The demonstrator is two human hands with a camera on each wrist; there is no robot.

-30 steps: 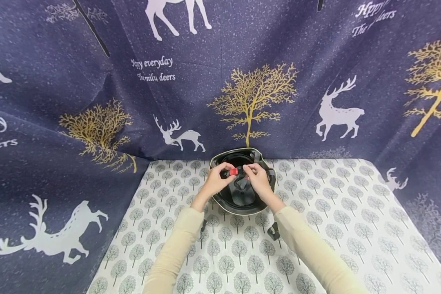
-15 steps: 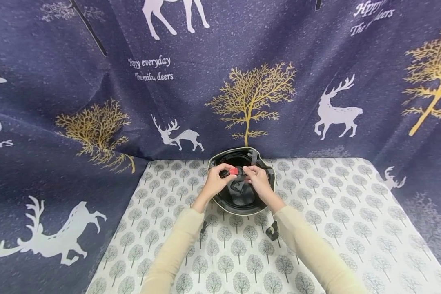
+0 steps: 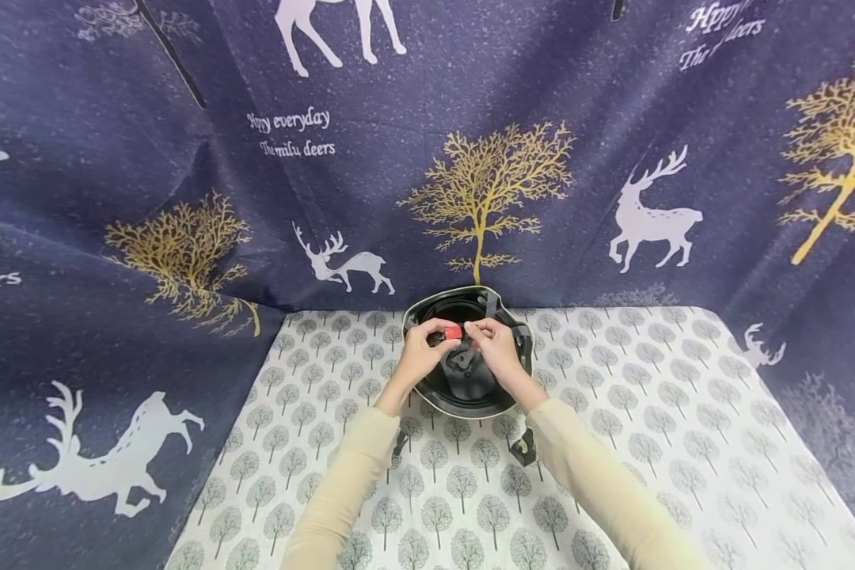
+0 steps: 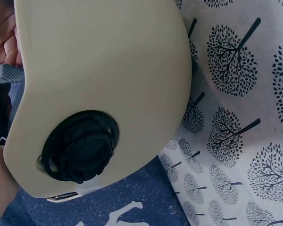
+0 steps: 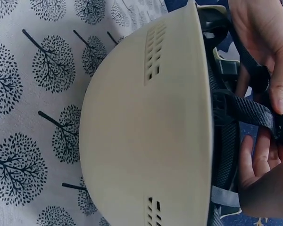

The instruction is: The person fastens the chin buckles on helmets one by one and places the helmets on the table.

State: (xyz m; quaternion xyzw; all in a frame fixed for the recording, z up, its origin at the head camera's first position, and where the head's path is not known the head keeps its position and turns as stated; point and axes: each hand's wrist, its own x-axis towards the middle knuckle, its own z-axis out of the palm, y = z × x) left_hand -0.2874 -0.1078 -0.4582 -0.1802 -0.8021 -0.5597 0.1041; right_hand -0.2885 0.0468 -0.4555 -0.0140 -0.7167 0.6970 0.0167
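Note:
A helmet [image 3: 470,386] lies upturned at the back of the table, its black lining and straps facing up. Its smooth cream shell [image 5: 141,117] fills much of both wrist views. Over the hollow, my left hand [image 3: 416,355] pinches the red chin-strap buckle [image 3: 453,332] between thumb and fingertips. My right hand [image 3: 497,347] pinches the black strap end close beside it, mostly hidden by the fingers. A black strap [image 5: 250,110] runs from the helmet's edge to the fingers in the right wrist view. A black adjustment dial [image 4: 82,148] shows on the shell in the left wrist view.
The table has a white tree-print cloth [image 3: 492,507]. Right behind the helmet hangs a dark blue curtain [image 3: 370,198] with deer and trees. Small black objects show beside the right sleeve [image 3: 584,459] and the left sleeve [image 3: 356,459].
My right hand has shifted slightly left toward the red buckle, and the black piece between the hands is now mostly covered. The left hand keeps its pinch; the helmet stays in place.

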